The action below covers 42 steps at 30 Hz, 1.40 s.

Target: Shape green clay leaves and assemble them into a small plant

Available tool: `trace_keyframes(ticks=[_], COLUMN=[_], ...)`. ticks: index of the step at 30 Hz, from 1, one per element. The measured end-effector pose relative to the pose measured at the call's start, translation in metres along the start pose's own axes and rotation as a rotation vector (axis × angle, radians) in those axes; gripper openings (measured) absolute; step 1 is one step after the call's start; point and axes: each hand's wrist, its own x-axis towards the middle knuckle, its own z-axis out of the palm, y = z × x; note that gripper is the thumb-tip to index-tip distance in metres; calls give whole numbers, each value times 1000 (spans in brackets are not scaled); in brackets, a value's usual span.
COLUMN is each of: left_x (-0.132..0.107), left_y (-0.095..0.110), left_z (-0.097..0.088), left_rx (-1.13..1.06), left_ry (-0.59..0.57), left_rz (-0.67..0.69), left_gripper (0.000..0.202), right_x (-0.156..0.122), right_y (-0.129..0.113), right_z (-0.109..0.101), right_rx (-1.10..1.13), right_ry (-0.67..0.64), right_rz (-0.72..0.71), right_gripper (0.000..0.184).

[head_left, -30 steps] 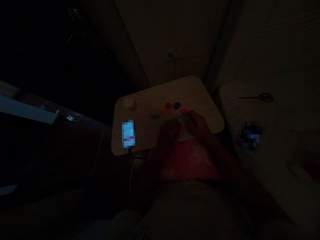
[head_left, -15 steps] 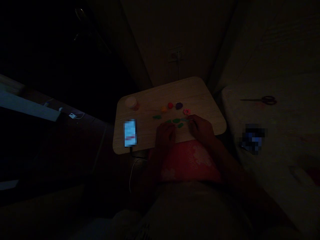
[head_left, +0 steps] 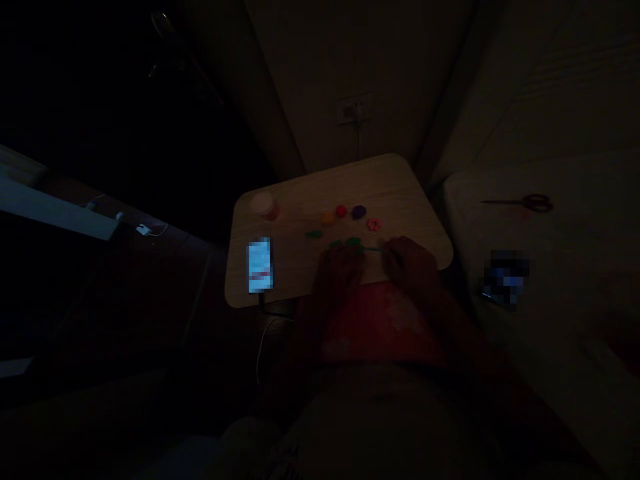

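The scene is very dark. My right hand [head_left: 410,263] is closed around a thin pale blue-green stick-like tool [head_left: 373,249], whose tip points left at the green clay. My left hand [head_left: 343,267] is bent over the table with its fingertips against a green clay piece [head_left: 361,249], partly covering it. Just beyond lie another green piece [head_left: 353,241] and a green scrap [head_left: 336,244]. A further green piece [head_left: 314,234] lies to the left. Behind them are an orange lump [head_left: 327,219], a red ball [head_left: 341,211], a purple lump [head_left: 359,212] and a pink flower-shaped ring [head_left: 374,225].
On the small wooden table [head_left: 295,267] stand a lidded tub [head_left: 265,206] and a lit phone [head_left: 260,265] with a cable. To the right, scissors [head_left: 530,202] and a blurred dark object [head_left: 505,280] lie on a pale surface. A wall socket [head_left: 354,109] is behind.
My left hand has shifted right onto the near green piece. My right hand has moved slightly right and nearer me, and the tool's tip has come down toward that piece.
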Motion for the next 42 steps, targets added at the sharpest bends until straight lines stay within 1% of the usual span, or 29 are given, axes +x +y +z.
trace_keyframes(ticks=[8,13,16,21,25,31,38,42], left_x=[-1,-1,-1,-1,-1,-1,-1,-1], left_y=[-1,-2,-2,-1,-1,-1,-2,-2], left_z=[-2,0,-1,-2,-2,-2,0,-1], left_rx=[-41,-28,-27,-16,-21,-20,-25,-30], left_ry=[10,-5,-6,0,3,0,1,8], left_rz=[21,4,7,14,11,8,9,10], left_gripper=[42,44,44,41,40,40,43,42], right_x=[-2,-1,-1,0,-2,-1,-1,0], right_y=[0,2,3,3,5,5,4,4], right_z=[6,7,9,14,18,20,22,23], right_rx=[58,87,96,206,221,172,220,180], right_ry=[64,51,43,91,88,79,113,100], right_rz=[-35,-72,-98,-120,-115,-108,-81,-76], right_gripper=[27,32,32,31,29,23,25,23])
